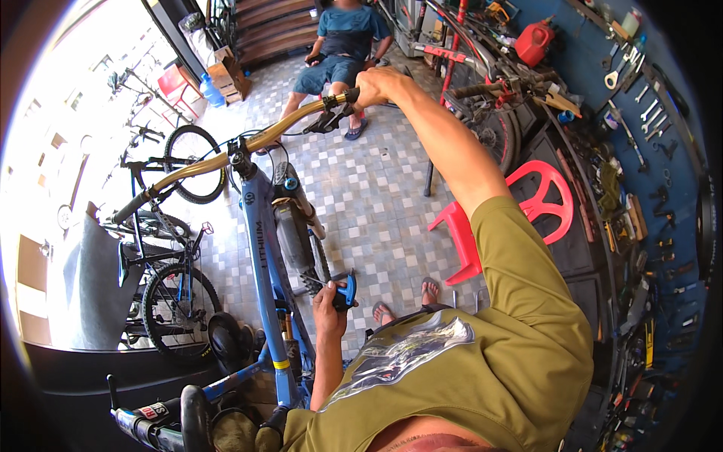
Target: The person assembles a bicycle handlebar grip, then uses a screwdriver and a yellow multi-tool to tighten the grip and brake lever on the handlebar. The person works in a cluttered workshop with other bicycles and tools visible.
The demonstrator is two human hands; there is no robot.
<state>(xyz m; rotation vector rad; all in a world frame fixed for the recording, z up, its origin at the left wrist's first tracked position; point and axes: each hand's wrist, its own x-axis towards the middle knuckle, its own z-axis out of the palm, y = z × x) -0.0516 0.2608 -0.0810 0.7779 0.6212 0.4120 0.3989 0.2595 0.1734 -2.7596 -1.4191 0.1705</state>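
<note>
A blue bicycle frame stands in front of me, with a gold handlebar across its top. My right hand is closed around the handlebar's right end, beside a black brake lever. Lower down, by the front tyre, my left hand grips a blue hex-key tool with metal shafts showing; the exact set of pieces in it is hard to make out. A black front guard sits under the bar beside the fork.
A seated person faces me beyond the handlebar. Several bicycles stand at left. A red plastic chair is at my right, by a dark cabinet. Another bike hangs at upper right near a wall of tools. A water jug stands at the back.
</note>
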